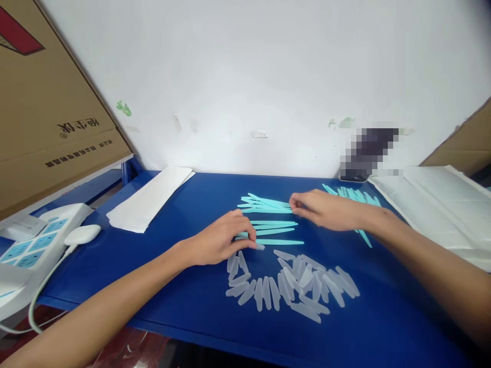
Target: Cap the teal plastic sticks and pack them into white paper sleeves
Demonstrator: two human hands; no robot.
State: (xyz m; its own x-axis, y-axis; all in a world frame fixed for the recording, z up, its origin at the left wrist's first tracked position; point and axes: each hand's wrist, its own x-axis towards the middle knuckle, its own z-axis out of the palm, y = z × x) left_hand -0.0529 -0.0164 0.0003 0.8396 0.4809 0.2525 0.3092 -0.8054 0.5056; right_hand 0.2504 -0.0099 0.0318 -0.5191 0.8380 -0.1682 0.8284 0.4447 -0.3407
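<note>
- While the person's two bare hands work over a blue table [184, 291], the left hand [224, 237] bends its fingers toward the thumb, with a small translucent piece [261, 247] pinched at the tips; much of that piece is hidden.
- The right hand [316, 207] reaches in from the other side, thumb and forefinger closed on the right-hand ends of a bundle of turquoise strips [264, 202]; how many strips it grips cannot be told.
- Below that bundle, several loose turquoise strips [282, 242] lie roughly sideways, apart from one another at their right ends, their left parts partly covered by the left hand.
- Nearer the front edge, a spread of translucent pieces [274, 293] curves across the table, single ones at the left and overlapping ones at the right.
- Another pile of turquoise strips [351, 193] lies at the right, partly hidden behind the right forearm, one strip poking out below it.
- At the back left lies a white paper sheet [153, 197]; further left is a white power strip [76, 212] with a cabled plug beside it.
- A blurred phone [355, 176] leans against the wall, near plastic sheeting [429, 194] on the right.
</note>
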